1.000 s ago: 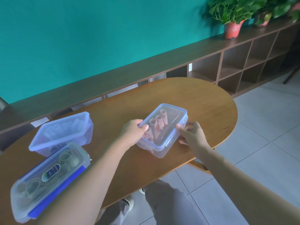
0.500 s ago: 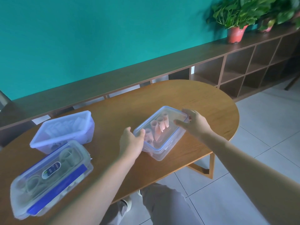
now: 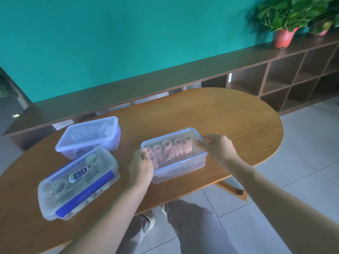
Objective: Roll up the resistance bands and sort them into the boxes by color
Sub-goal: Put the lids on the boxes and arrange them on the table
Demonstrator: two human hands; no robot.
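Contents of the frosted rear box (image 3: 88, 137) are too blurred to identify

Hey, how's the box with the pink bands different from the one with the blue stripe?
The pink-band box holds rolled pink bands; the blue-striped box holds pale greenish ones. The left hand and right hand grip the pink-band box; the blue-striped box lies untouched. Both are clear, lidded, on the table.

The box with pink bands (image 3: 174, 154) has turned: a second ago it lay slanted to the near edge of the table (image 3: 238, 121), now its long side runs nearly parallel to it. The left hand (image 3: 141, 166) moved from the long side to the left short end and holds it. The right hand (image 3: 218, 148) went to the far right corner and grips the lid there.
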